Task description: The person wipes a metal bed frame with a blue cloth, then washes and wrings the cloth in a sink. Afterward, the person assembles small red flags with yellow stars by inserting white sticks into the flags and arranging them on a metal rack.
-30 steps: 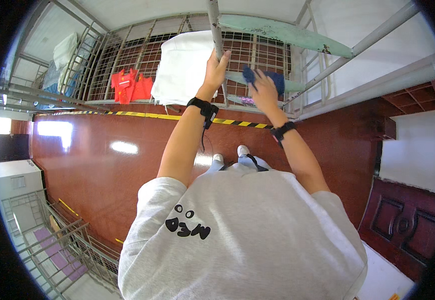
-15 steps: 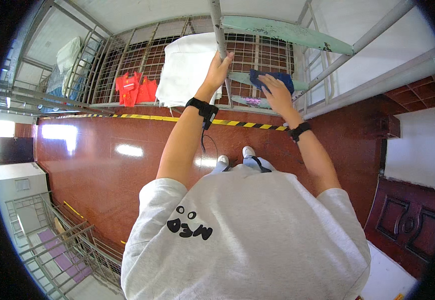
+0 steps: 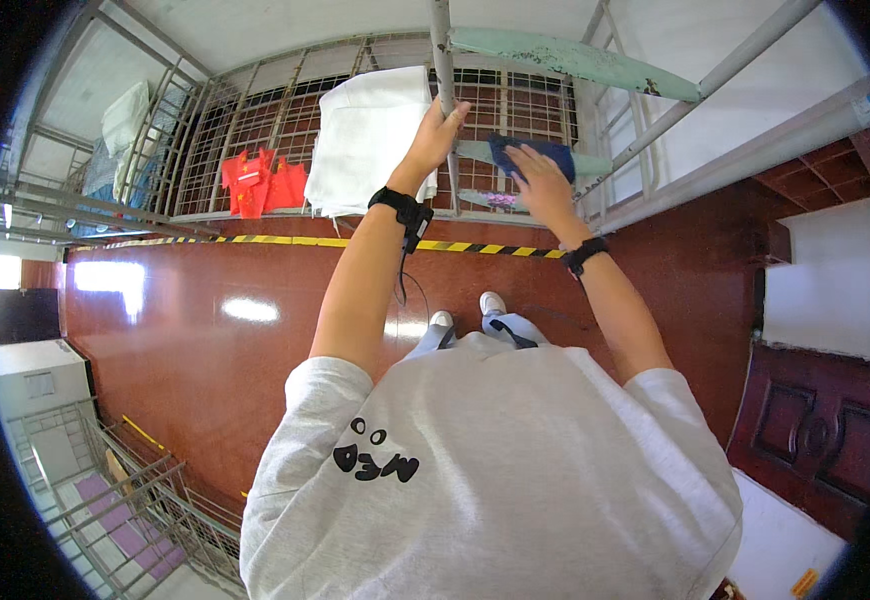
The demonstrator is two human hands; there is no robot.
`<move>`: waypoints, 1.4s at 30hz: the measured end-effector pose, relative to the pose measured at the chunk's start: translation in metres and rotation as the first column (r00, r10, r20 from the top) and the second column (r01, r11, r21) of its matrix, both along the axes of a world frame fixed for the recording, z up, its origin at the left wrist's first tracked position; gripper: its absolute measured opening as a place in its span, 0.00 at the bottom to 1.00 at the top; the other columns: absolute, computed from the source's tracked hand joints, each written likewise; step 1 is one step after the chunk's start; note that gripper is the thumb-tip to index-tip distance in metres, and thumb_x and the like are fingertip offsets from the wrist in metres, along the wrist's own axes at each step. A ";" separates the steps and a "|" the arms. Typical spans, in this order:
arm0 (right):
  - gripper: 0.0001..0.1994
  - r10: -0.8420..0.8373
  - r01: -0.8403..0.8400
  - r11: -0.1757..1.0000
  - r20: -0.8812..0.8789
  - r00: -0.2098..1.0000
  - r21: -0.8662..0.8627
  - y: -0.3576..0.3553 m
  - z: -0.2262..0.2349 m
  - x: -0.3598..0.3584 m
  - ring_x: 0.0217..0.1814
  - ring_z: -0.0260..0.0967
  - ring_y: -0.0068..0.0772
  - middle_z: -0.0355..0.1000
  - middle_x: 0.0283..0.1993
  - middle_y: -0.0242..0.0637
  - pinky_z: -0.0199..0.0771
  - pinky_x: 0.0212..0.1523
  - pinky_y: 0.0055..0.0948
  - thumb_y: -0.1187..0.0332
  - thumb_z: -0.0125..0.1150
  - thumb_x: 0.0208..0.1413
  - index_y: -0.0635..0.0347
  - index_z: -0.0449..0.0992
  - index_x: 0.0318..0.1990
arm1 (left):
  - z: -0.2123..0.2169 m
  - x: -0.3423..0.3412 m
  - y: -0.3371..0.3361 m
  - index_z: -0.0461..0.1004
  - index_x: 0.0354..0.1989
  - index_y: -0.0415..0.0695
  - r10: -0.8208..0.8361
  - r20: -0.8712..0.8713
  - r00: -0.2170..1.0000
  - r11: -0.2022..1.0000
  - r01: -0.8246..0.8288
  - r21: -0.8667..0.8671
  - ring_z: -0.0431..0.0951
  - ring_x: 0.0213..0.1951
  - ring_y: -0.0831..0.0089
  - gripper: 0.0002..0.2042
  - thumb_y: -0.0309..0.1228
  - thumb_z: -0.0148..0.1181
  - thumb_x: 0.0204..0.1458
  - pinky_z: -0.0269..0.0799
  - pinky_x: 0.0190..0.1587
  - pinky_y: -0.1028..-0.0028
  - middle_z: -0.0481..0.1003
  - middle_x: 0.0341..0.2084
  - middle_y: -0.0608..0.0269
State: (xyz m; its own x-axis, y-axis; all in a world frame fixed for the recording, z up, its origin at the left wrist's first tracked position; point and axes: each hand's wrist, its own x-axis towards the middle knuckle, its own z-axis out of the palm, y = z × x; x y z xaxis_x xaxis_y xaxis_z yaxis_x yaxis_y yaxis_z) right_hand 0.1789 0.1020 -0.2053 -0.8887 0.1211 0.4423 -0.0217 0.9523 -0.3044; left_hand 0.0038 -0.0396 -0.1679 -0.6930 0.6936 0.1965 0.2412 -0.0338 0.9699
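Note:
My left hand (image 3: 433, 143) is wrapped round a grey metal post (image 3: 442, 50) of a bunk bed, the thumb showing on its right side. My right hand (image 3: 547, 192) lies flat with stretched fingers on a dark blue cloth (image 3: 556, 156), pressing it on a worn pale green ladder step (image 3: 592, 166). A second green step (image 3: 565, 62) with chipped paint is above it. Left of the post, a folded white sheet (image 3: 365, 140) hangs over the bed frame's edge. Part of the cloth is hidden under my right hand.
Red plastic bags (image 3: 263, 184) lie on the wire bed base (image 3: 217, 125) to the left. Yellow-black tape (image 3: 295, 240) runs along the red floor (image 3: 195, 350) before the bed. Other bunk frames (image 3: 120, 480) stand at lower left, and a dark red door (image 3: 815, 430) at right.
The view has shifted slightly. My right hand stays flat on the blue cloth on the step, and my left hand stays at the post.

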 end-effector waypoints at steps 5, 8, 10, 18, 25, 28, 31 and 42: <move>0.17 -0.395 0.392 0.897 0.026 0.918 -0.205 0.034 -0.006 0.056 0.56 0.61 0.46 0.63 0.58 0.42 0.62 0.55 0.37 0.67 0.49 0.56 0.56 0.67 0.53 | 0.003 -0.001 0.003 0.63 0.33 0.42 -0.019 0.014 1.000 1.000 0.019 0.025 0.62 0.28 0.79 0.12 0.39 0.48 0.58 0.61 0.32 0.76 0.63 0.23 0.69; 0.13 -0.490 0.514 0.579 0.233 0.840 -0.633 0.055 -0.017 0.080 0.40 0.67 0.36 0.71 0.38 0.45 0.64 0.46 0.29 0.63 0.48 0.60 0.65 0.71 0.41 | 0.007 0.002 0.004 0.62 0.35 0.41 -0.017 -0.012 1.000 1.000 0.017 0.011 0.63 0.28 0.79 0.12 0.39 0.49 0.58 0.62 0.33 0.76 0.63 0.24 0.68; 0.12 -0.550 0.222 0.217 0.069 0.833 -0.951 0.064 -0.040 0.096 0.35 0.63 0.29 0.70 0.34 0.36 0.63 0.41 0.28 0.61 0.49 0.60 0.63 0.71 0.34 | 0.001 0.002 0.005 0.62 0.34 0.41 -0.014 -0.016 1.000 1.000 0.014 -0.002 0.63 0.28 0.79 0.12 0.39 0.49 0.58 0.62 0.33 0.76 0.63 0.23 0.68; 0.21 -0.603 -0.252 -0.644 0.276 0.749 -0.723 0.003 -0.114 0.147 0.46 0.68 0.42 0.69 0.48 0.40 0.68 0.48 0.42 0.52 0.43 0.60 0.59 0.68 0.51 | -0.116 0.035 -0.029 0.55 0.54 0.34 0.169 -0.080 0.982 0.982 -0.175 -0.073 0.65 0.50 0.59 0.19 0.32 0.44 0.59 0.59 0.54 0.66 0.64 0.47 0.46; 0.21 -0.651 -0.077 -0.461 0.278 0.707 -0.884 0.022 -0.218 0.116 0.43 0.67 0.32 0.68 0.47 0.34 0.69 0.42 0.33 0.54 0.50 0.59 0.60 0.66 0.52 | -0.200 0.051 -0.017 0.45 0.62 0.38 0.215 0.111 0.970 0.952 -0.183 -0.245 0.62 0.55 0.57 0.27 0.31 0.47 0.57 0.61 0.53 0.64 0.57 0.56 0.41; 0.19 -0.666 0.143 -0.263 0.287 0.688 -0.954 0.042 -0.216 0.083 0.45 0.67 0.34 0.71 0.44 0.37 0.67 0.47 0.33 0.57 0.47 0.61 0.63 0.67 0.50 | -0.221 0.039 -0.006 0.48 0.60 0.40 0.165 0.142 0.976 0.939 -0.112 -0.325 0.61 0.56 0.58 0.26 0.28 0.51 0.55 0.61 0.53 0.66 0.58 0.53 0.48; 0.17 -0.744 0.613 0.314 0.213 0.633 -0.725 0.054 -0.214 0.058 0.44 0.68 0.43 0.72 0.43 0.46 0.66 0.47 0.34 0.62 0.47 0.61 0.67 0.67 0.50 | -0.227 0.036 0.009 0.60 0.47 0.38 0.317 0.136 0.938 0.885 -0.242 -0.397 0.67 0.44 0.64 0.17 0.27 0.55 0.51 0.64 0.45 0.68 0.65 0.41 0.53; 0.24 -0.570 0.626 0.735 0.263 0.778 -0.260 0.031 -0.244 0.021 0.68 0.46 0.47 0.54 0.64 0.43 0.49 0.64 0.40 0.81 0.46 0.49 0.62 0.62 0.57 | -0.247 0.034 0.016 0.61 0.39 0.41 0.326 0.038 0.944 0.888 -0.292 -0.356 0.67 0.38 0.65 0.13 0.23 0.56 0.46 0.63 0.44 0.69 0.65 0.34 0.56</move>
